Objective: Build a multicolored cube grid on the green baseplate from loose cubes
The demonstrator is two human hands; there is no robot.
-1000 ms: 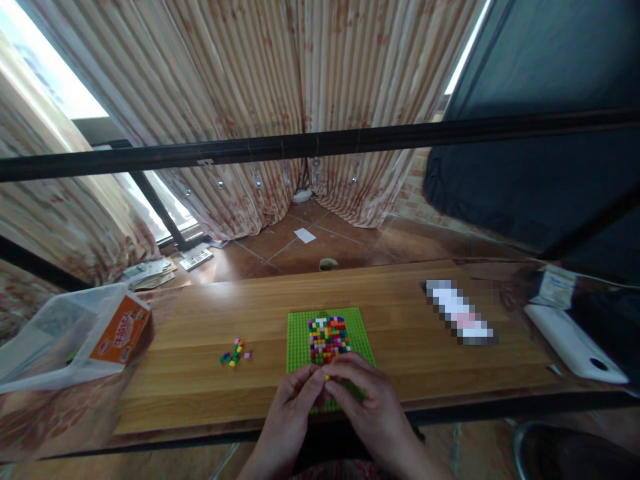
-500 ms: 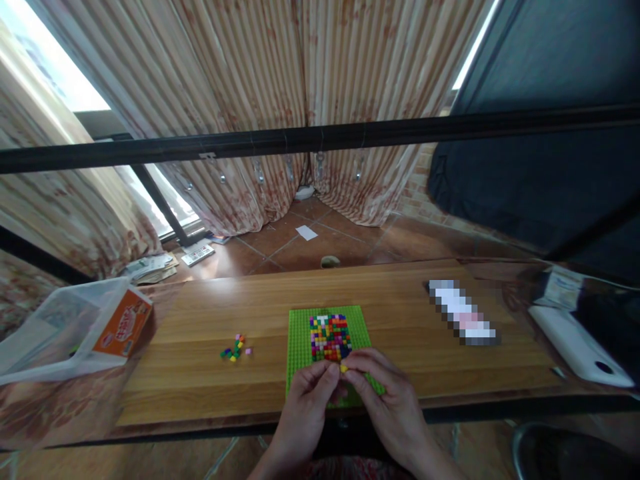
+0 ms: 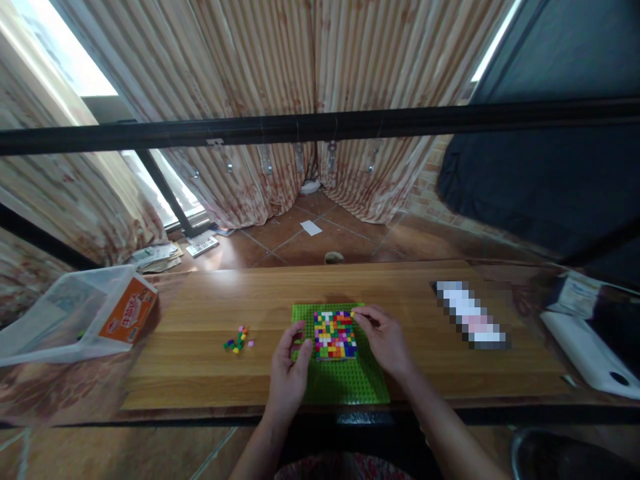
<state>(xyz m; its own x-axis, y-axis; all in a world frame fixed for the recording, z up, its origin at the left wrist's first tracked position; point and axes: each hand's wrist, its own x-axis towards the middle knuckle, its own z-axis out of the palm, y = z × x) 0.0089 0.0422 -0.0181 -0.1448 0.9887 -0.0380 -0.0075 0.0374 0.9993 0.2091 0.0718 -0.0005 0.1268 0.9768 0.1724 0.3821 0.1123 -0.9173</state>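
A green studded baseplate (image 3: 345, 387) lies on the wooden board, and a block of small multicoloured bricks (image 3: 335, 335) covers its upper middle. My right hand (image 3: 381, 337) pinches a small yellow brick (image 3: 353, 314) between thumb and fingertips, at the far right corner of the coloured block. Whether that brick touches the studs I cannot tell. My left hand (image 3: 290, 367) rests by the left edge of the baseplate, fingers curved and apart from the thumb, with nothing in it. Left of it, a small pile of loose bricks (image 3: 239, 341) lies on the board.
A clear plastic bin (image 3: 65, 320) with an orange label stands at the left. On the right of the wooden board (image 3: 200, 373) lies a blurred-out flat object (image 3: 470, 315), and a white device (image 3: 587, 353) sits beyond it. A black rail (image 3: 280, 128) crosses behind.
Both hands were together at the near side of the coloured block, around the yellow brick. My right hand has carried it to the far right corner; my left hand has moved left and opened.
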